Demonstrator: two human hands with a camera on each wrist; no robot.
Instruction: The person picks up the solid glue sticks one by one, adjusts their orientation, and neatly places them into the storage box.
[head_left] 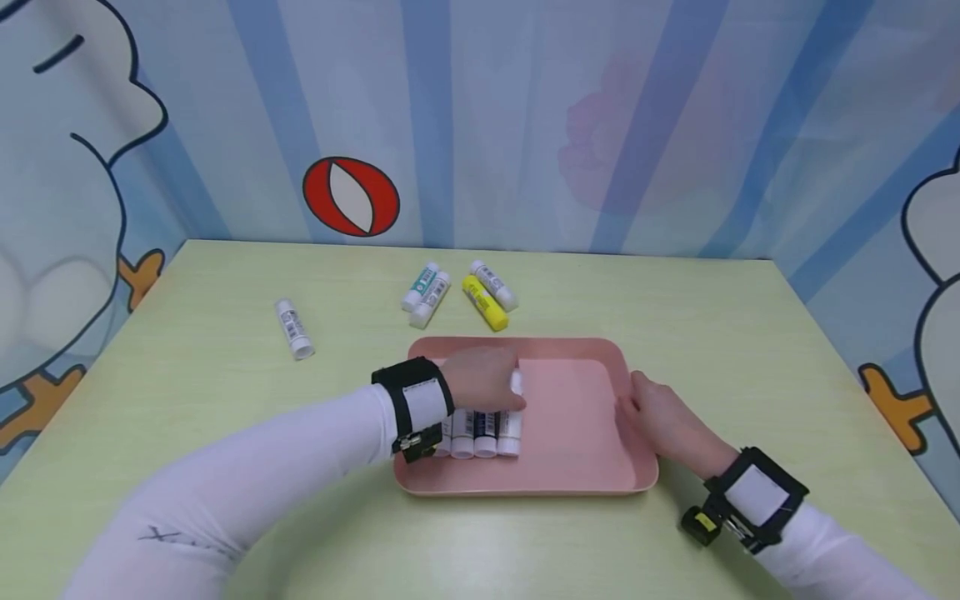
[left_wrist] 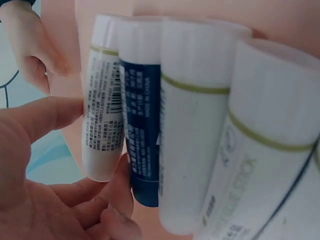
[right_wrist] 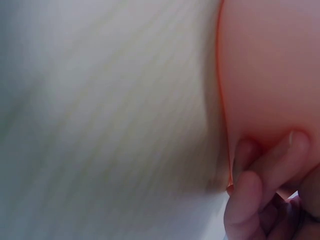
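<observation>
My left hand [head_left: 480, 379] reaches into a pink tray [head_left: 573, 417] and pinches a white glue stick [left_wrist: 102, 115] at the right end of a row. In the left wrist view its thumb lies along one side and the fingers curl at the bottom end. Beside it stand a dark blue glue stick [left_wrist: 142, 130] and more white glue sticks [left_wrist: 192, 135], close together. White caps of several glue sticks [head_left: 462, 442] show below the hand in the head view; the hand covers their other ends. My right hand [head_left: 663, 412] grips the tray's right rim, fingers curled over the edge.
Behind the tray lie a yellow glue stick [head_left: 485, 303], a white one [head_left: 493, 286] next to it, and a pair of glue sticks [head_left: 426, 296]. Another white glue stick [head_left: 294, 329] lies alone to the left. A printed curtain [head_left: 510, 125] borders the table's back edge.
</observation>
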